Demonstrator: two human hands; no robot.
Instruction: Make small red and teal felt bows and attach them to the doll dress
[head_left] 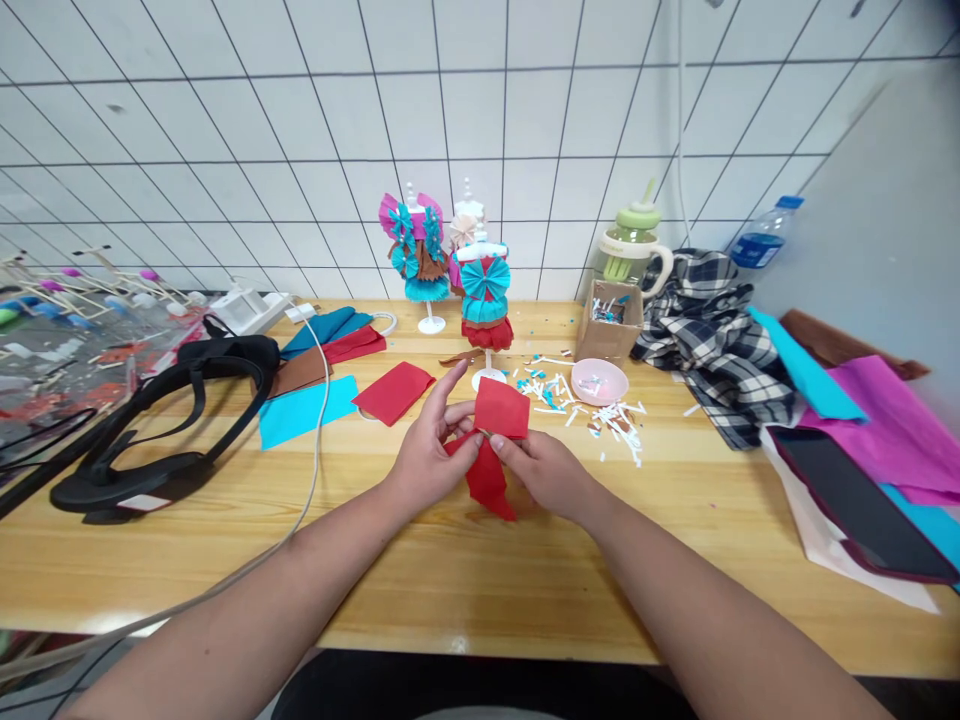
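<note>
Between my hands is a piece of red crepe paper [502, 408], gathered narrow at its middle. One flat square part stands up, and pointed ends hang below. My left hand [426, 455] pinches the left side of the gather with the thumb, its index finger stretched upward. Thumb and fingers of my right hand [553, 476] close on the gather from the right. A thin brownish strip shows at the pinch; what it is I cannot make out. Just behind stands a mini dress form [486, 290] in blue and red paper. A folded red paper [394, 392] lies left of my hands.
More dressed mini forms [420, 250] stand by the wall. Right are a pink bowl [600, 381], paper scraps [551, 385], a cardboard box [609, 335], a jug [630, 245], plaid cloth [694, 320] and a phone [862, 500]. Left, a cable [321, 430] runs past a black headset [180, 470].
</note>
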